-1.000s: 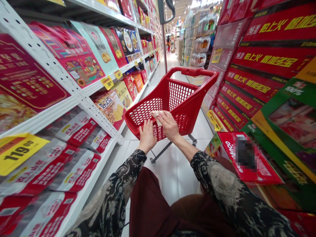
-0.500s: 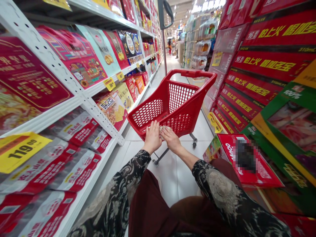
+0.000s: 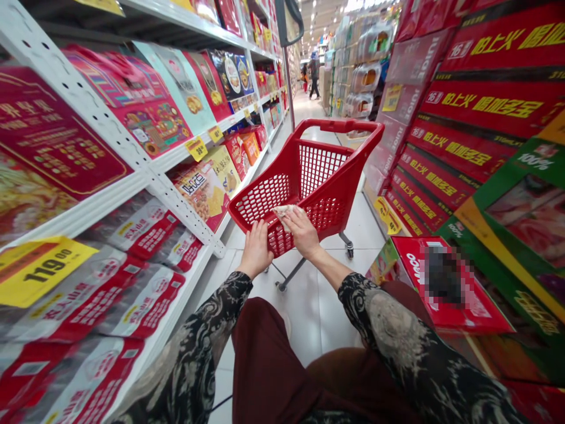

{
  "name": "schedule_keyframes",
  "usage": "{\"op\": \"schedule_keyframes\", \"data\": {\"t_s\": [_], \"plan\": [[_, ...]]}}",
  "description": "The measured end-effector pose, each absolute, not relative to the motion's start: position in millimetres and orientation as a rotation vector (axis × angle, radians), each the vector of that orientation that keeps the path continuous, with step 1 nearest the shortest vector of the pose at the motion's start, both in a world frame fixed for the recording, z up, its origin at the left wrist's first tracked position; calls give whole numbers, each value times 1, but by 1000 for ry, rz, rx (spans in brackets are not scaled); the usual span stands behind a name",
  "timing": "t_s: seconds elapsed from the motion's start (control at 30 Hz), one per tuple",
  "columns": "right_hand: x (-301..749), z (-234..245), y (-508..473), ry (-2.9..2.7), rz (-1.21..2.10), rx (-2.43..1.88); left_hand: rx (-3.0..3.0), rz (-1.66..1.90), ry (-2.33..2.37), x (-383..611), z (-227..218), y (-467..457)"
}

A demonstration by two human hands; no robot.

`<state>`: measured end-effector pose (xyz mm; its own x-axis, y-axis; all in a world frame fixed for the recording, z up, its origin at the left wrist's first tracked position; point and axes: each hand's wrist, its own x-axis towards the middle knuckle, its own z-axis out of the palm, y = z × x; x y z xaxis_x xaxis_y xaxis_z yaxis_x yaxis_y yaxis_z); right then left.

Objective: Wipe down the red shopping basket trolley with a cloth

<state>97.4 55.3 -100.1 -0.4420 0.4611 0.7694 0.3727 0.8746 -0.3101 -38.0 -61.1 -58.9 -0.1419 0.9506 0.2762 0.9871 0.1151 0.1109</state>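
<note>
The right hand (image 3: 303, 231) grips a crumpled off-white cloth (image 3: 286, 213) against a red perforated plastic shopping cart (image 3: 332, 188), the left hand (image 3: 257, 250) straight-fingered at its edge

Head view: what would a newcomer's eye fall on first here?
First, the red shopping cart in the aisle's middle, with the right grip holding a pale cloth at its near rim. Then the yellow 119.00 price tag at lower left, and the stacked red drink cartons at right.
</note>
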Motion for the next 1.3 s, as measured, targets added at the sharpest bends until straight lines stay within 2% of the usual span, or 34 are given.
{"op": "schedule_keyframes", "data": {"t_s": [0.3,0.67,1.1,1.2,1.3], "plan": [[101,-155,28,-2252,189,-528,-1974,-465,-2230,-37,-62,-58],[98,-80,58,-1980,150,-600,-1976,-524,-2240,-33,-64,-58],[92,-148,11,-2149,192,-416,-2033,-608,-2166,-36,-70,-63],[98,-144,9,-2161,194,-413,-2050,-675,-2163,-37,-72,-63],[105,-117,17,-2086,213,-481,-2076,-732,-2127,-36,-74,-62]]}}
